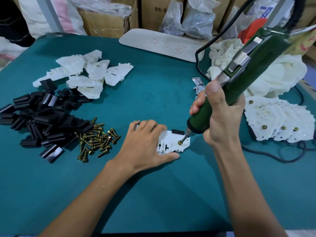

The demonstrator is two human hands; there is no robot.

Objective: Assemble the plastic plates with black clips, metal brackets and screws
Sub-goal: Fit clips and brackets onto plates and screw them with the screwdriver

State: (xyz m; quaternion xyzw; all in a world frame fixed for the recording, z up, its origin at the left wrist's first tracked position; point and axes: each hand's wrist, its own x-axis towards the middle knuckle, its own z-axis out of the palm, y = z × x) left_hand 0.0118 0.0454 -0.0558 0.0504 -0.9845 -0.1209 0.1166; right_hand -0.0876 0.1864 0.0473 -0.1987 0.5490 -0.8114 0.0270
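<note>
A white plastic plate (171,142) lies on the teal table near the centre, with a black clip (178,131) at its far edge. My left hand (145,142) presses flat on the plate's left part, thumb along its near edge. My right hand (220,117) grips a green electric screwdriver (239,82), whose bit sits on a brass screw (179,142) in the plate. Loose brass screws (95,139) lie left of my left hand. A pile of black clips (39,120) and loose white plates (85,72) lie further left. Metal brackets (198,86) lie behind the screwdriver.
Assembled white plates with screws (280,122) are stacked at the right, with white cloth (273,72) behind them. A black cable (273,154) runs across the right table edge. A white board with red writing (162,45) and cardboard boxes (106,23) stand at the back.
</note>
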